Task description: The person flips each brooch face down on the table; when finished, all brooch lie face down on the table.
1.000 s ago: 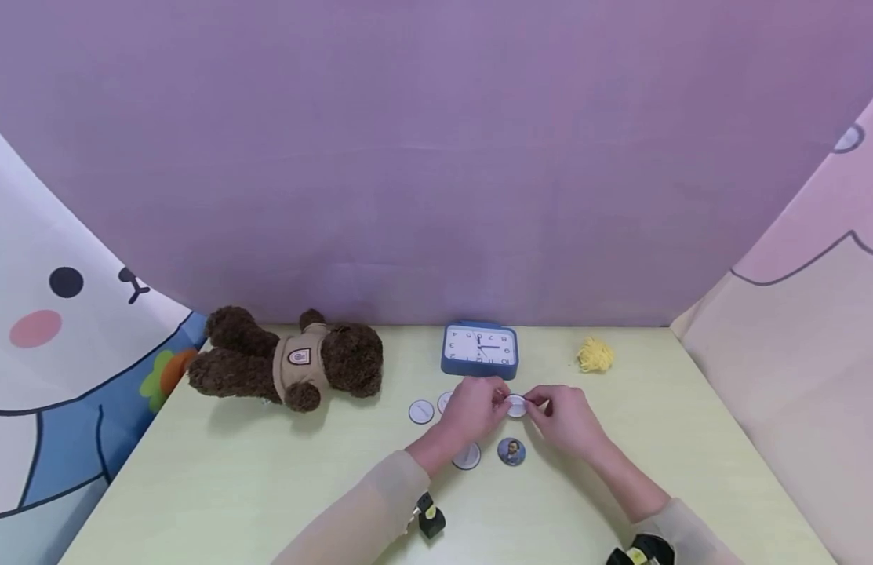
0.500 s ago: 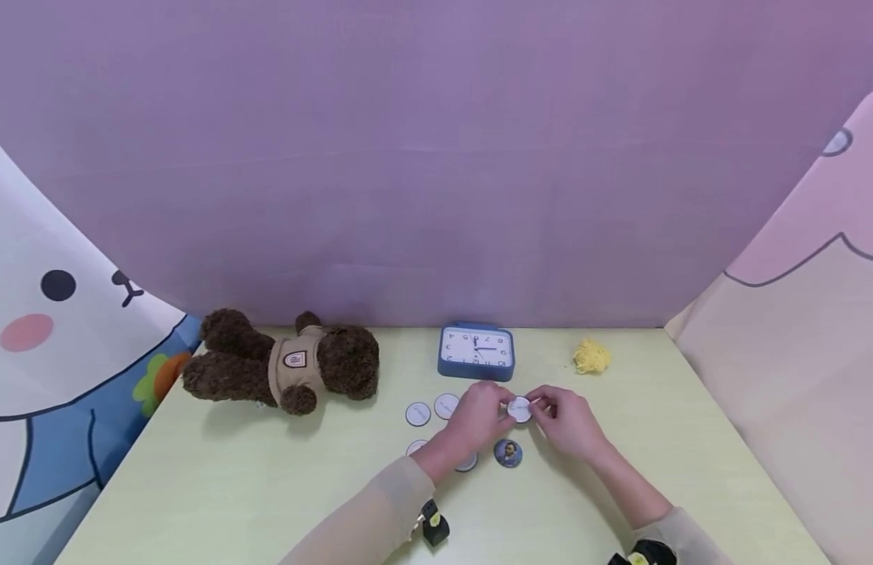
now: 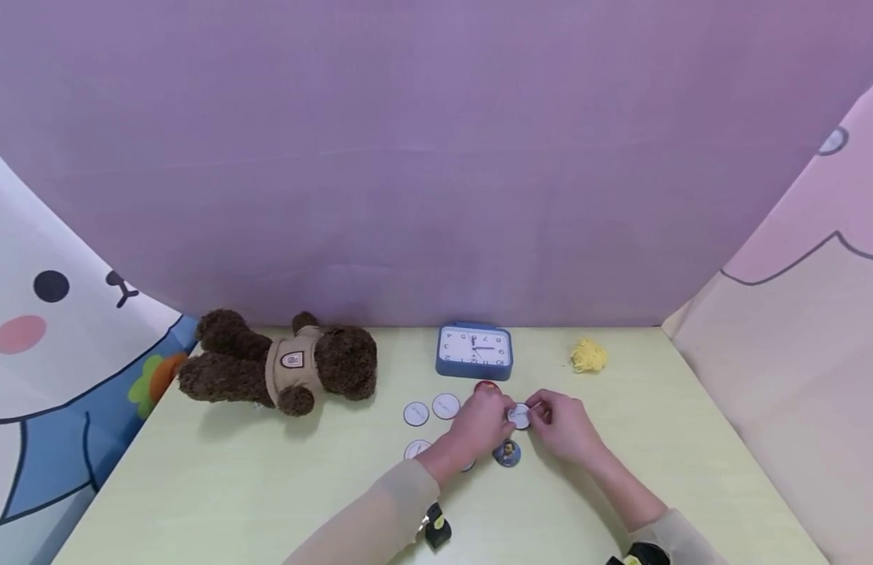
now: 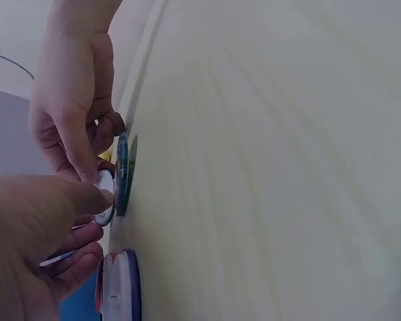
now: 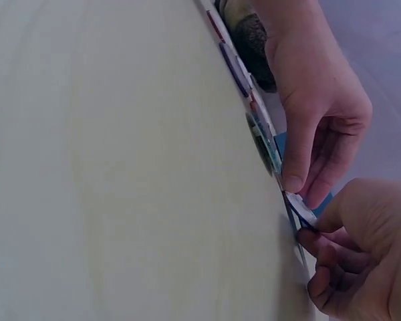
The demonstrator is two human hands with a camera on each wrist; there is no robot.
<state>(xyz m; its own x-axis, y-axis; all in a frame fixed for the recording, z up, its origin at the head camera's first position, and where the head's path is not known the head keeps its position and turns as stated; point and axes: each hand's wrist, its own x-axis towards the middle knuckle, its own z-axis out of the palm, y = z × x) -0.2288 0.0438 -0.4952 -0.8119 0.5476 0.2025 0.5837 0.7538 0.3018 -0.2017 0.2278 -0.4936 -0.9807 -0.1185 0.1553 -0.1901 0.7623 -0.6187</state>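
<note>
Both hands meet at a white-faced round badge (image 3: 519,417) with a dark rim, right of the table's middle. My left hand (image 3: 481,422) pinches its left edge between thumb and fingers; my right hand (image 3: 565,426) pinches its right edge. In the right wrist view the badge (image 5: 301,208) is tilted between the fingertips. A badge with a portrait (image 3: 507,453) lies just in front of the hands. Behind the left hand a red round piece (image 3: 487,386) shows, mostly covered. Left of that hand lie white round badges (image 3: 446,406), one partly hidden under the wrist.
A blue clock (image 3: 474,351) lies face up behind the hands, at the back of the table. The brown teddy bear (image 3: 288,365) lies on its back at the left. A yellow yarn ball (image 3: 588,355) sits at the back right. A purple cloth (image 3: 436,173) hangs behind.
The held badge has come slightly towards the front, with both hands still on it. The left hand has shifted, uncovering the red piece and more of the white badges. The view has shifted slightly.
</note>
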